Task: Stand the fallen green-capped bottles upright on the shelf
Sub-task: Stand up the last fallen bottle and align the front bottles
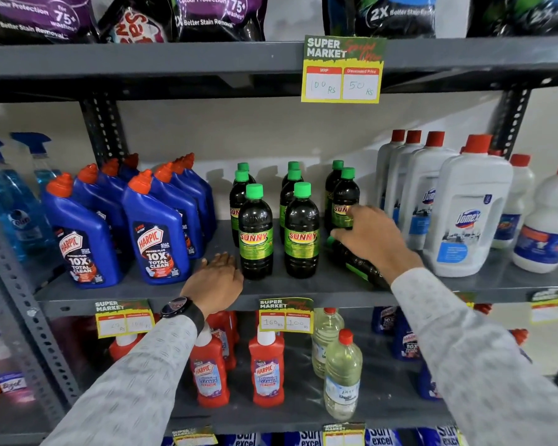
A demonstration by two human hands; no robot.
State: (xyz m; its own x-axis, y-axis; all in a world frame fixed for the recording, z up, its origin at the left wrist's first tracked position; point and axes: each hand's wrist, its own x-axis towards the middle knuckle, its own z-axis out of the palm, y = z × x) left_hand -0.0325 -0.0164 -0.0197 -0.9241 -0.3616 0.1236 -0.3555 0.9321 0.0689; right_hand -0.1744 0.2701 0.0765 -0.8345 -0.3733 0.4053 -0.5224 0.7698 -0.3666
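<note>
Several dark bottles with green caps and "SUNNY" labels stand upright in the middle of the grey shelf [303, 289], among them one front left [255, 233] and one front middle [302, 231]. Another green-capped bottle [360, 263] lies on its side at the right of the group, cap pointing left. My right hand [372, 238] reaches over this fallen bottle, covering its upper part. Its fingertips touch the label of the upright bottle behind [345, 196]. No firm grip shows. My left hand [218, 275] rests flat on the shelf's front edge, left of the group.
Blue Harpic bottles [157, 233] crowd the shelf on the left. White Domex bottles [467, 214] with red caps stand close on the right. The shelf above hangs low with a price tag [343, 70]. Red and clear bottles fill the shelf below.
</note>
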